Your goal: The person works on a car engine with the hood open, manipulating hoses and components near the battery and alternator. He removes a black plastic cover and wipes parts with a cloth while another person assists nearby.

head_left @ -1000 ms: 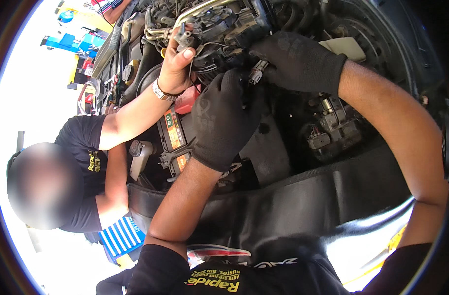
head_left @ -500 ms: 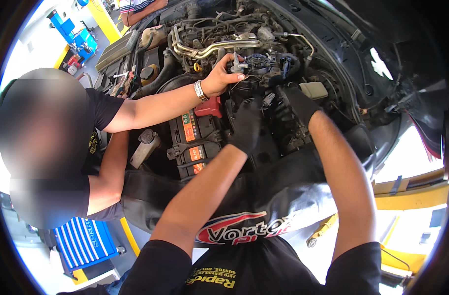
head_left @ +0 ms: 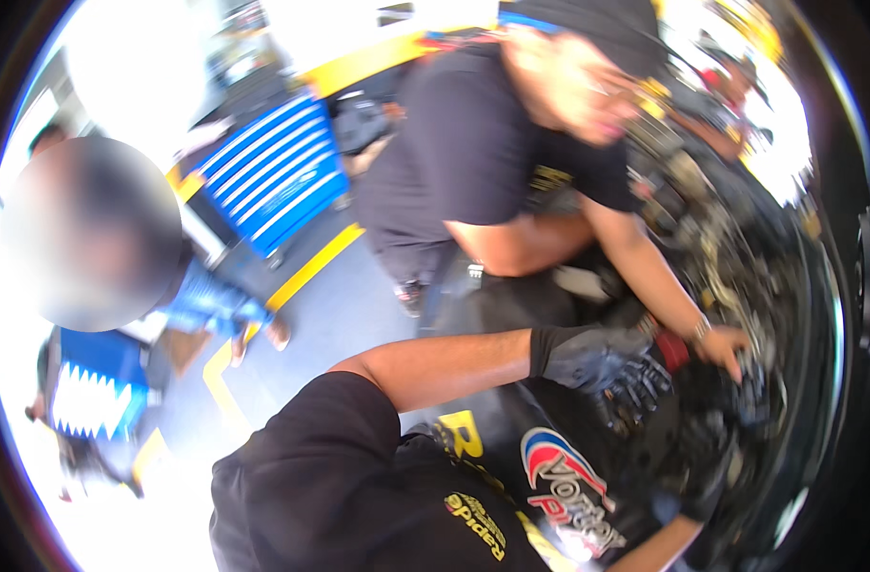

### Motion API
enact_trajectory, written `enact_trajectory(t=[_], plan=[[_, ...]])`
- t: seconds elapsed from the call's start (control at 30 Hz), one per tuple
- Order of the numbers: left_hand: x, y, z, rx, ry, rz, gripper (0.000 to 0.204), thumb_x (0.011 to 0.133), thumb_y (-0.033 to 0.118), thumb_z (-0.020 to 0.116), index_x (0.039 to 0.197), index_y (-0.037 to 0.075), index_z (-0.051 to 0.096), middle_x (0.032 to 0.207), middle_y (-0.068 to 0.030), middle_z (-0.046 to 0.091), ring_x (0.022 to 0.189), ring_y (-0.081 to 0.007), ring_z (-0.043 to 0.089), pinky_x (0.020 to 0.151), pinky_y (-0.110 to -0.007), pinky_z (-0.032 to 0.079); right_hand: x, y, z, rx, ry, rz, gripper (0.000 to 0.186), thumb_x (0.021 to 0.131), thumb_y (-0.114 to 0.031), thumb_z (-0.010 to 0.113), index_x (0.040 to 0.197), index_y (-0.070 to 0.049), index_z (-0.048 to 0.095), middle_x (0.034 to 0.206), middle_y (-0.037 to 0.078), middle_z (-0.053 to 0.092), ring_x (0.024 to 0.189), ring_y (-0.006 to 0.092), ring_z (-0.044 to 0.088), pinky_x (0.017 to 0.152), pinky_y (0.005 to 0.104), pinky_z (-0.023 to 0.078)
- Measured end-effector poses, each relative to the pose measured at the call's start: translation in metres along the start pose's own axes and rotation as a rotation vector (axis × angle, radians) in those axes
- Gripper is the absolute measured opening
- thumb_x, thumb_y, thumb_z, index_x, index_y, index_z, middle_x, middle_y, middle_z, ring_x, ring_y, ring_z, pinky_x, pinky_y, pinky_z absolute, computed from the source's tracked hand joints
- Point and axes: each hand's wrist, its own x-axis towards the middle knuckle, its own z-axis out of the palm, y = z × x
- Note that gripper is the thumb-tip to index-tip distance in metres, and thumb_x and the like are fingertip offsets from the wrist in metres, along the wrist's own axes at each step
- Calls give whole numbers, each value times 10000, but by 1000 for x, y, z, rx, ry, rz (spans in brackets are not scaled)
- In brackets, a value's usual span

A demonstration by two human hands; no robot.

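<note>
My left hand (head_left: 606, 367), in a grey-and-black work glove, hangs over the front of the engine bay beside the red battery terminal cover (head_left: 672, 351). Its fingers are spread and hold nothing that I can see. Lower right, my right hand (head_left: 707, 486) in a dark glove reaches among the engine parts; blur and shadow hide its fingers. A co-worker's bare hand (head_left: 723, 345), with a watch at the wrist, rests on the engine (head_left: 740, 286) near dark parts. Below my left hand, a black fender cover (head_left: 521, 405) with a printed logo drapes the car's front.
The co-worker (head_left: 464, 143) leans over the car close on my left. Behind stand a blue tool cabinet (head_left: 278, 176) and another blue cabinet (head_left: 101, 381). A second person (head_left: 206, 296) in jeans is farther left. Yellow lines (head_left: 311, 270) mark the grey floor.
My view has swung left, bringing the floor and cabinets into sight. My left hand has come back from the engine parts toward the front edge. My right hand remains in the engine bay.
</note>
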Motion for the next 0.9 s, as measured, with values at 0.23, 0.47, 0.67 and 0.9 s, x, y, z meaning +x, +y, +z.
enact_trajectory(t=[0.23,0.47,0.67,0.9], plan=[[-327,-101,39,227,667,534,754,1078,520,509,1636,35,360,1568,-179,533,1388,-314,573,1081,-463,520,83,23,133,-164,-380,250,523,1130,-325,452,1555,-20,435,1483,230,566,1250,325,641,1078,442,516],[-627,-437,90,-539,2125,405,298,1063,480,539,1092,208,656,876,25,617,740,-138,610,659,-348,531,136,43,366,-235,-781,363,492,1097,-266,540,1511,-8,481,1400,200,619,1162,278,663,1003,399,542],[-773,-568,148,-1013,2321,-2,364,1024,514,606,867,197,521,635,10,448,496,-163,454,479,-344,403,201,84,539,-252,-891,390,470,1068,-215,616,1473,3,521,1329,174,665,1087,237,682,938,363,563],[-932,-328,15,-713,2121,145,411,957,552,701,1024,150,647,718,14,540,600,-164,550,554,-350,469,305,123,761,-224,-1003,433,433,1045,-166,683,1420,18,572,1223,132,717,986,179,692,857,319,580]])
